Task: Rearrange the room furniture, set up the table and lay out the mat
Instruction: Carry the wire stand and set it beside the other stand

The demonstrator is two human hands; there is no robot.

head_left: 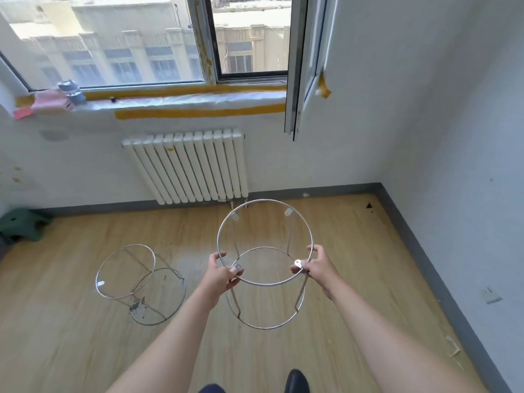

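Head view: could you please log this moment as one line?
hands: left, right grip wire frame top ring | frame: upright | second frame: tipped on floor

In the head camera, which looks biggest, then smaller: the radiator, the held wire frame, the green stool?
1. Radiator
2. Wire frame, held nearer the camera, so its lead over the stool is unsure
3. Green stool, partly cut off

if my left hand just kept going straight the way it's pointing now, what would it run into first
Probably the radiator. The left hand, gripping the near rim of the held wire frame, points ahead and slightly right, over bare floor towards the wall under the window. Depth is hard to judge.
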